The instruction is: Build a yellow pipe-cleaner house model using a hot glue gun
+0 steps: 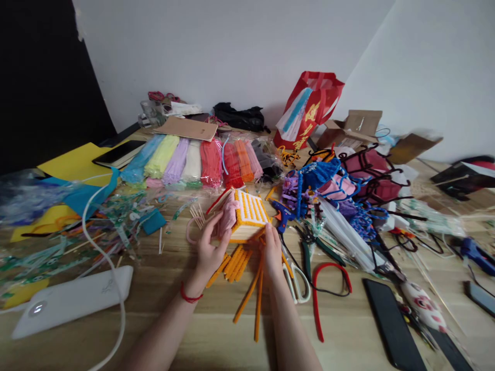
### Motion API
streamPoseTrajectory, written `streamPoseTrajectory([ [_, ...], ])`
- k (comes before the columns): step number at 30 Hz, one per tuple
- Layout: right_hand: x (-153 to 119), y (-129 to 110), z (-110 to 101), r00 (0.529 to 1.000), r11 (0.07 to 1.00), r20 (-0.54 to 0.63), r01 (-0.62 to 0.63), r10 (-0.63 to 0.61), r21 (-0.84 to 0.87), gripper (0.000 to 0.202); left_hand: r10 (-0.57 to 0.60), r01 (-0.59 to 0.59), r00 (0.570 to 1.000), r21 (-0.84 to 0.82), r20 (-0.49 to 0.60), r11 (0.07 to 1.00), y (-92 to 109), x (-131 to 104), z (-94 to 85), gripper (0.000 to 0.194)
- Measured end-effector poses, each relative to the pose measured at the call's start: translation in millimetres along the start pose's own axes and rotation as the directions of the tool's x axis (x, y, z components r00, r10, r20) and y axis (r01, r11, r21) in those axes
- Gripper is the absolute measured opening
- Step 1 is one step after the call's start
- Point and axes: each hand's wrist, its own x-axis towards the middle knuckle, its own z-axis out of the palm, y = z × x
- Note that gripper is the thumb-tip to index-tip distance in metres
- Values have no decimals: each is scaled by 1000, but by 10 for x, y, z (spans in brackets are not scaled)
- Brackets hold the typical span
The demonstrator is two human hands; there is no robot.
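Fingers on both sides here: our left hand (211, 252) has its fingers curled against the pink, fluffy end (228, 211), thumb at the near corner, and our right hand (273, 253) presses its fingers to the opposite end. Between them we have the striped box (251, 212), gripped and tilted a little, held above the table (220, 335).

And how far along are we? Well along on the top, we'd say: white and orange stripes run right across it, with an orange border around the edge. The pink end looks covered too, as much of it as our fingers let us see. The near side is another story: orange lines its edges, but the middle shows pale and bare, so we judge that face unfinished. The far side and the underside are hidden from us.

Plenty of material about, too! Short orange strips (236, 264) lie bunched just below the box, and longer orange stems (253, 301) trail down beside our right wrist; whether the right fingers pinch any of those, we cannot tell. Just to the right rests the blue glue gun (284, 214), with white-handled scissors (303, 288) nearer us.
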Motion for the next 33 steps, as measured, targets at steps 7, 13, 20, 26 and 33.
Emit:
streamPoseTrajectory([
  [7, -50, -10, 70, 984, 962, 56, -179, 171, 208, 41, 213, -185, 971, 229, -106, 956, 21, -6, -85, 26],
  [13, -18, 45, 66, 944, 886, 73, -328, 322, 329, 26, 153, -146, 973, 50, -173, 988, 20, 8, -45, 21],
  [20, -6, 82, 64, 945, 875, 65, -322, 321, 361, 25, -184, 157, 981, -287, -69, 945, -30, 19, 69, 69],
  [26, 3, 66, 49, 971, 908, 43, -234, 234, 348, 26, -275, 265, 961, -285, 6, 921, -5, 60, 61, 42],
  [33, -3, 22, 36, 972, 879, 50, -227, 228, 420, 18, -337, 298, 940, -360, -51, 884, -100, 50, 9, 47],
])
